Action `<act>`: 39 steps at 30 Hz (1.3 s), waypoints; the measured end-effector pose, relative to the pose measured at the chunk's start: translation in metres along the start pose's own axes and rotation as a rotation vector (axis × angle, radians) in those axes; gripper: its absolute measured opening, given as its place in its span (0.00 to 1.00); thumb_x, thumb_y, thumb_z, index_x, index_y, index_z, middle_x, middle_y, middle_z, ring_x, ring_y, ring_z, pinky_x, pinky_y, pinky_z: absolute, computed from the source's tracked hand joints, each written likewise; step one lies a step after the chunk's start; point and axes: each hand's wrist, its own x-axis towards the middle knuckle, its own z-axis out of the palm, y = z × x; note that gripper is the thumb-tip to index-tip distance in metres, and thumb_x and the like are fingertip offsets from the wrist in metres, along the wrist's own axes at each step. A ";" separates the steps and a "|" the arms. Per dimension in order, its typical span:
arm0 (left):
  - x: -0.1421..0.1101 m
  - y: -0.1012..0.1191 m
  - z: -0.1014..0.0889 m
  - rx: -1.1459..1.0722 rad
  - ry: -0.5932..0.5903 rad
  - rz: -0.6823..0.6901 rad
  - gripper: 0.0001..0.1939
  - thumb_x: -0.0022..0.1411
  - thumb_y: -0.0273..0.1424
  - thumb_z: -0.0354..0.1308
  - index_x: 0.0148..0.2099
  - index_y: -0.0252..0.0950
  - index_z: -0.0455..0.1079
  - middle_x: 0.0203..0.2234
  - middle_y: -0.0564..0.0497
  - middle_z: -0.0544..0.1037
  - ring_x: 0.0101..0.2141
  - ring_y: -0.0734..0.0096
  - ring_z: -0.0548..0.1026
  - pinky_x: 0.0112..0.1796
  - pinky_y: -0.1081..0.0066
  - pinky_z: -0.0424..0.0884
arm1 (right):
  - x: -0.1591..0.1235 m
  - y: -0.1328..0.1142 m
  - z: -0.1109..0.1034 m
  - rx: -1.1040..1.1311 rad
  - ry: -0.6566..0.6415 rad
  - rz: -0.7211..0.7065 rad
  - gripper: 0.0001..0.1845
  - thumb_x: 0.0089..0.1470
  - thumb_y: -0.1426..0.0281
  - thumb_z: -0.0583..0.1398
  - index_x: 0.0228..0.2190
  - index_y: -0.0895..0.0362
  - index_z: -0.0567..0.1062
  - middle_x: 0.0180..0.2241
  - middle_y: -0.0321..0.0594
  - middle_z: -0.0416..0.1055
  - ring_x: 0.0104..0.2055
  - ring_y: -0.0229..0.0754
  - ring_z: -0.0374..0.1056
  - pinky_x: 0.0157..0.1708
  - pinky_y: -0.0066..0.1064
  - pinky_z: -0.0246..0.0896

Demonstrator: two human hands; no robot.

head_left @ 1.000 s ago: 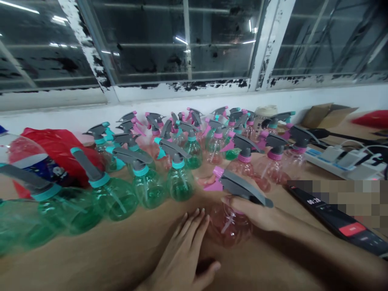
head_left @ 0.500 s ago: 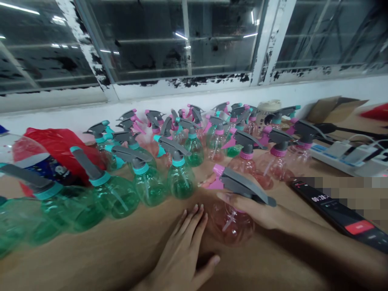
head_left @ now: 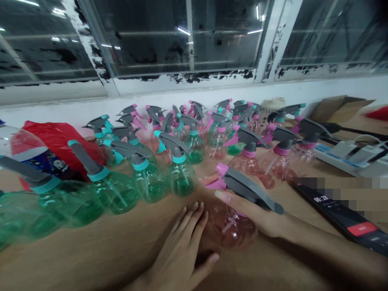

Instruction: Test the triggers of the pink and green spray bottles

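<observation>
My right hand [head_left: 257, 212] is wrapped round the neck of a pink spray bottle [head_left: 235, 232], just under its grey and pink trigger head. Its fingertips show beyond the trigger on the far side. The bottle stands on the table, tilted slightly, with clear pink plastic and a dip tube inside. My left hand [head_left: 184, 242] lies flat on the wooden table [head_left: 106, 254] just left of that bottle, palm down, holding nothing. A green spray bottle [head_left: 181, 178] with a turquoise collar stands beyond my left fingertips, in a row of several green ones running left.
Several more pink spray bottles [head_left: 280, 165] stand behind the held one. A phone [head_left: 339, 214] lies at the right, near a power strip [head_left: 336, 159] with chargers. At the left are a red plastic bag [head_left: 60, 137] and a large labelled bottle [head_left: 39, 155]. A window wall closes the back.
The view has shifted slightly. The trigger head in my right hand has tipped a little further to the right. My left hand has stayed flat on the table.
</observation>
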 end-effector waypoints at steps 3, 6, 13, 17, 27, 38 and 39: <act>0.000 -0.001 0.000 0.002 0.004 0.005 0.34 0.63 0.42 0.55 0.64 0.30 0.51 0.61 0.38 0.59 0.59 0.51 0.59 0.54 0.51 0.60 | 0.000 0.001 -0.001 0.015 -0.005 0.011 0.12 0.55 0.68 0.60 0.43 0.52 0.74 0.42 0.37 0.76 0.43 0.41 0.72 0.46 0.34 0.67; 0.001 -0.002 0.000 -0.005 0.017 0.016 0.32 0.63 0.42 0.54 0.64 0.32 0.53 0.60 0.38 0.59 0.59 0.50 0.59 0.54 0.50 0.60 | -0.001 0.001 -0.002 -0.001 -0.006 0.008 0.10 0.55 0.68 0.60 0.41 0.51 0.75 0.41 0.37 0.76 0.43 0.41 0.72 0.45 0.34 0.68; 0.002 0.000 -0.002 -0.005 -0.017 0.013 0.31 0.63 0.42 0.55 0.63 0.33 0.54 0.61 0.39 0.59 0.59 0.49 0.58 0.54 0.50 0.60 | 0.000 0.002 -0.002 0.037 -0.037 0.005 0.15 0.55 0.69 0.60 0.46 0.51 0.73 0.44 0.38 0.75 0.45 0.40 0.72 0.46 0.33 0.67; 0.002 -0.001 -0.001 -0.025 0.004 0.003 0.31 0.63 0.42 0.55 0.63 0.34 0.54 0.61 0.40 0.58 0.59 0.50 0.58 0.54 0.51 0.60 | 0.001 0.002 -0.001 0.029 -0.029 -0.004 0.13 0.55 0.69 0.60 0.44 0.52 0.73 0.44 0.39 0.75 0.45 0.40 0.72 0.46 0.33 0.67; 0.002 -0.001 -0.001 0.003 0.000 0.014 0.31 0.63 0.42 0.55 0.63 0.33 0.54 0.61 0.38 0.59 0.58 0.48 0.59 0.53 0.49 0.61 | 0.000 0.002 -0.004 -0.048 -0.065 0.009 0.14 0.56 0.64 0.59 0.45 0.51 0.73 0.45 0.38 0.74 0.47 0.41 0.71 0.48 0.34 0.66; 0.002 0.001 -0.004 0.001 -0.026 0.008 0.30 0.63 0.41 0.56 0.62 0.32 0.56 0.61 0.39 0.59 0.59 0.49 0.58 0.54 0.49 0.60 | 0.000 -0.004 -0.001 -0.095 -0.008 -0.013 0.07 0.55 0.66 0.59 0.37 0.51 0.75 0.39 0.35 0.75 0.40 0.41 0.73 0.42 0.33 0.68; 0.002 0.001 -0.004 0.007 -0.033 0.008 0.30 0.63 0.41 0.56 0.62 0.32 0.55 0.61 0.38 0.59 0.59 0.49 0.58 0.54 0.49 0.60 | 0.000 -0.004 0.000 -0.103 -0.002 -0.017 0.07 0.55 0.66 0.59 0.37 0.51 0.75 0.39 0.35 0.75 0.40 0.41 0.73 0.41 0.33 0.68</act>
